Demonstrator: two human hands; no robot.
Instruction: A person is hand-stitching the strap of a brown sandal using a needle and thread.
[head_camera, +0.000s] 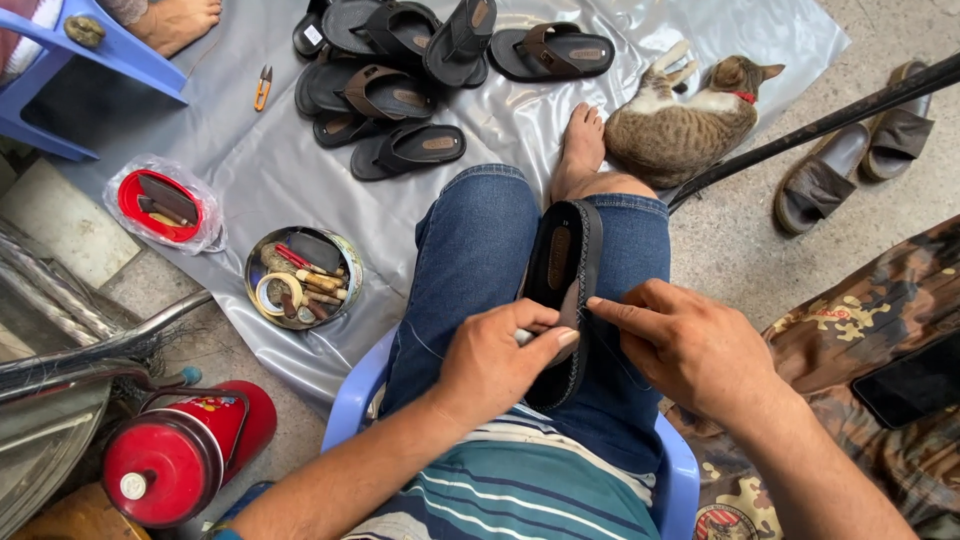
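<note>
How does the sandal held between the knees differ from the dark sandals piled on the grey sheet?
The sandal on the lap stands on its edge between the knees, while the piled sandals lie flat or lean on each other. The left hand and right hand touch the lap sandal; nobody touches the piled sandals. The lap sandal is alone; the piled sandals overlap in a heap on the grey sheet. Both are dark, with a brown oval patch.

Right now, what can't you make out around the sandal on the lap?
Head view only:
- Left hand hides a pale tool; just a tip shows.
- Black sandal: lower end is covered by both hands; right hand.
- Round tin: its small tools are too jumbled to identify.
- Red cylinder: label too small.
- Pile of sandals: count unclear, overlapping.
</note>
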